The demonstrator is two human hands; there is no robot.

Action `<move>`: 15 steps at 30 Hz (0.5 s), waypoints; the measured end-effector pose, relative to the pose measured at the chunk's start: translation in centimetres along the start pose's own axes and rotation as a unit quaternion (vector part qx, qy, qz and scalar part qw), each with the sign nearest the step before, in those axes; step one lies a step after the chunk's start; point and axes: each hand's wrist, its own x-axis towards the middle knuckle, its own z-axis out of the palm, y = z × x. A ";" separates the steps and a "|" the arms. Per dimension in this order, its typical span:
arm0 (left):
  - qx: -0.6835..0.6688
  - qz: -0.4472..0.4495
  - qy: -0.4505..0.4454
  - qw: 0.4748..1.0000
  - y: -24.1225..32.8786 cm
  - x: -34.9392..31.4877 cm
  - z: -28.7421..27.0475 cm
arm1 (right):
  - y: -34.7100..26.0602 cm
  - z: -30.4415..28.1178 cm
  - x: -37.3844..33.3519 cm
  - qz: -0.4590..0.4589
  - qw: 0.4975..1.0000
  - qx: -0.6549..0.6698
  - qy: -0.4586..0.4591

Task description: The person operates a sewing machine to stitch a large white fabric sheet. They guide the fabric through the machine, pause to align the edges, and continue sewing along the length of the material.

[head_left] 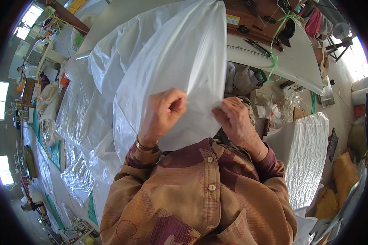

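A large sheet of translucent white plastic film [167,61] hangs across my front, gathered to a point at the top beside a brown machine [249,20]. My left hand [163,112], with a bracelet at the wrist, is closed with curled fingers on the film. At the film's right edge, my right hand [237,122] is pinched closed, its fingertips slightly blurred. Between the two hands the film is drawn fairly smooth, with folds fanning upward. The exact grip inside the curled fingers is partly hidden.
A ruled white tabletop [292,67] holds dark snips [257,47] and a hanging green string [274,57]. More clear film [84,102] is heaped at the left. A stack of silvery-white film [306,159] lies at right, near yellow-brown sacks [344,173].
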 end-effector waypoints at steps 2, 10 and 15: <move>0.009 0.023 -0.033 0.999 0.6 0.3 0.9 | -0.8 0.5 1.1 -0.034 0.999 0.020 0.006; -0.019 -0.016 -0.091 0.996 0.5 0.5 1.5 | -1.2 2.4 2.0 -0.099 0.994 -0.041 -0.035; -0.110 -0.112 -0.112 0.981 -0.9 -0.6 2.0 | -1.7 3.3 1.5 -0.132 0.987 -0.081 -0.053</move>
